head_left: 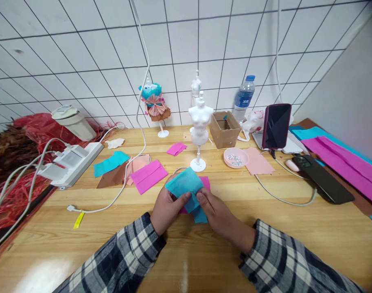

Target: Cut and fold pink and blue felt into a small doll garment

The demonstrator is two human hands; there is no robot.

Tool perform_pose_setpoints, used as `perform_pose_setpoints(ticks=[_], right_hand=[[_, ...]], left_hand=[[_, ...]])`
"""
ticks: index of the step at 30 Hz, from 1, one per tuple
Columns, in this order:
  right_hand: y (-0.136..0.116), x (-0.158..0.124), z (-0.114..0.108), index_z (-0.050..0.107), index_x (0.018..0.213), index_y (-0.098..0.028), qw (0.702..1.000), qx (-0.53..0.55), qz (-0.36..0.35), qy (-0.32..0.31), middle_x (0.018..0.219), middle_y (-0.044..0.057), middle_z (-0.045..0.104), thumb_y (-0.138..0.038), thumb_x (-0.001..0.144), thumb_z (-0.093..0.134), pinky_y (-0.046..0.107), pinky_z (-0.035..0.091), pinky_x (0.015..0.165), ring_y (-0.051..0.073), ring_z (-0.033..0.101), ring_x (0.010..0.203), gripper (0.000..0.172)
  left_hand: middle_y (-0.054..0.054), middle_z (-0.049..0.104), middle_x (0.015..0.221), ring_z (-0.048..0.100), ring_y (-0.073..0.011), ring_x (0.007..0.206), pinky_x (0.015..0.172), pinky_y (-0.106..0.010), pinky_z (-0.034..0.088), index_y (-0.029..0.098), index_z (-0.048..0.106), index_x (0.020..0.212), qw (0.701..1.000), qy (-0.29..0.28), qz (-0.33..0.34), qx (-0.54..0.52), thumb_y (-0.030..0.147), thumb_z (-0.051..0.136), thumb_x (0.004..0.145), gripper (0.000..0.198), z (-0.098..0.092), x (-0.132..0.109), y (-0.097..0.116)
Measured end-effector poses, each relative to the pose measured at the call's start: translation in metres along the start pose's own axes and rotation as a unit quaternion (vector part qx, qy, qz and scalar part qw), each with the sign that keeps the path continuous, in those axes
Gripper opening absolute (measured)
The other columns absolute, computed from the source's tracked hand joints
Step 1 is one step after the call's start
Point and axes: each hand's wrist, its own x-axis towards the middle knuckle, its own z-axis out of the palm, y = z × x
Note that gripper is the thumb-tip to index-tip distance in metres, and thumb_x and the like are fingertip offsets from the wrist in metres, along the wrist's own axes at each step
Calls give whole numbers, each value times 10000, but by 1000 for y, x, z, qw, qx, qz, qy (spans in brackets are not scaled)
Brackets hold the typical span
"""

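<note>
A piece of turquoise crepe paper (183, 184), folded over in places, is held above the table between both hands. My left hand (167, 206) pinches its lower left part with the thumb on top. On the other side, my right hand (215, 211) grips the paper's right edge between thumb and fingers. Beneath the turquoise piece a magenta paper (206, 183) shows in part; whether a hand touches it I cannot tell. Just beyond stands a small white dress-form mannequin (200, 122) on a round base. A folded magenta paper (149, 176) lies to the left of my left hand.
Behind stand a dressed mannequin (155, 101), a cardboard box (225, 129) and a water bottle (244, 95). A pink dish (235, 151) holds small shiny pieces. Phones (276, 126) and paper strips (341, 162) occupy the right. A power strip (73, 162) and a loose cable (112, 203) lie left.
</note>
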Motion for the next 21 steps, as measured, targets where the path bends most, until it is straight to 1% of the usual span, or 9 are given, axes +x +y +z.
perform_pose_setpoints(ticks=[2, 4, 7, 14, 18, 21], right_hand=[[-1, 0, 0, 487, 928, -210, 1000, 5, -2, 1, 824, 6, 578, -487, 1005, 265, 287, 420, 707, 149, 531, 753, 363], [-2, 0, 0, 497, 970, -207, 1000, 13, -1, -1, 847, 16, 597, -488, 1005, 264, 289, 424, 708, 154, 544, 766, 367], [-4, -1, 0, 494, 995, -210, 1000, 17, 2, 0, 847, 18, 603, -494, 1003, 261, 291, 422, 708, 160, 551, 765, 367], [-3, -1, 2, 482, 958, -211, 1000, 3, -3, 22, 838, 21, 600, -453, 1006, 271, 294, 405, 686, 164, 544, 744, 325], [-4, -1, 2, 487, 966, -213, 1000, -3, 3, 20, 845, 20, 602, -448, 1007, 272, 291, 401, 689, 162, 544, 746, 321], [-5, -1, 1, 498, 992, -211, 1000, 0, 3, 18, 852, 24, 613, -459, 1006, 271, 291, 408, 699, 163, 551, 756, 337]], left_hand=[[-128, 630, 1243, 613, -280, 1102, 945, -390, 488, 152, 595, 1129, 1000, -12, 8, 5, 367, 775, 705, 508, 1, 0, 1], [-124, 643, 1211, 633, -265, 1051, 947, -384, 482, 155, 553, 1219, 1000, -18, 14, 9, 360, 784, 697, 607, 1, 1, 3], [-120, 645, 1199, 637, -260, 1035, 941, -374, 483, 163, 519, 1271, 1000, -19, 12, 7, 363, 789, 690, 670, 3, 0, 4], [-124, 625, 1224, 618, -254, 1066, 960, -368, 465, 161, 482, 1288, 1000, -18, 14, 11, 342, 779, 705, 679, 3, 0, 2], [-114, 617, 1226, 614, -247, 1058, 936, -348, 473, 164, 492, 1279, 999, -24, 23, 33, 329, 767, 720, 644, 2, -1, 1], [-108, 607, 1238, 605, -244, 1063, 902, -321, 480, 171, 510, 1265, 999, -7, 30, 36, 345, 750, 739, 604, 0, -2, 1]])
